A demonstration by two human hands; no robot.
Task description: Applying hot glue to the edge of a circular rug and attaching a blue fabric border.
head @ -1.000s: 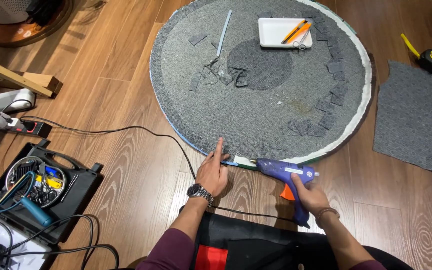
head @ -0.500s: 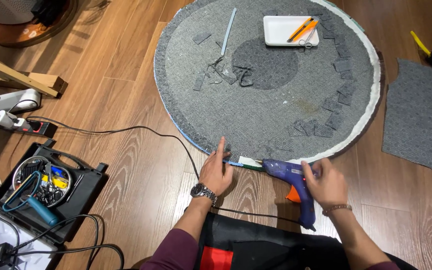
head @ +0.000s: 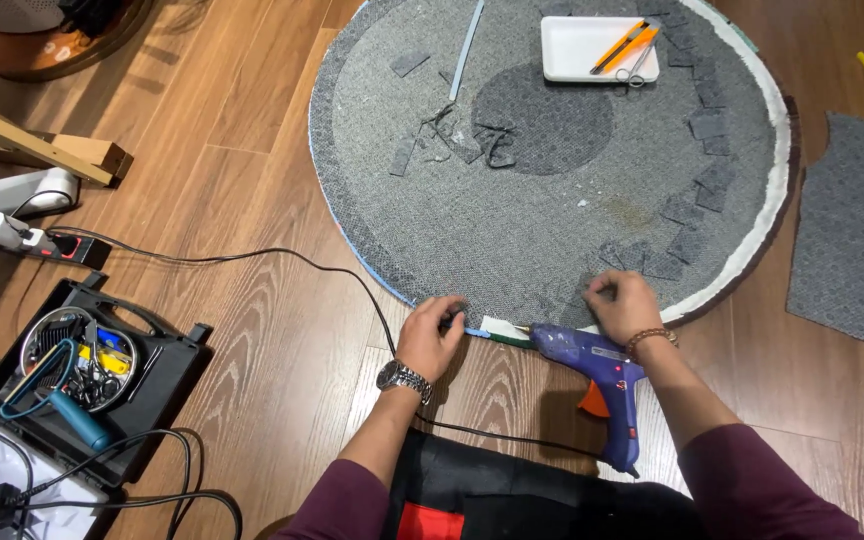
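Note:
A round grey rug (head: 542, 200) with a white and blue rim lies on the wooden floor. My left hand (head: 432, 338), with a wristwatch on its wrist, pinches the rug's near edge where the blue trim (head: 474, 330) shows. My right hand (head: 624, 305), with a bead bracelet, rests a little to the right with its fingers curled down onto the rug's edge. A blue glue gun (head: 597, 375) with an orange trigger lies on the floor just below my right wrist, and neither hand holds it. Its nozzle points left at the rim between my hands.
A white tray (head: 567, 62) with an orange cutter and scissors sits at the rug's far side. Several small grey patches lie on the rug. A grey carpet piece (head: 852, 240) is at right. A black tool case (head: 157, 385), a power strip (head: 47, 243) and a black cable (head: 252, 258) are at left.
My right hand has let go of the glue gun, which now lies on the floor, and has moved up onto the rug's edge. My left hand has curled onto the rim.

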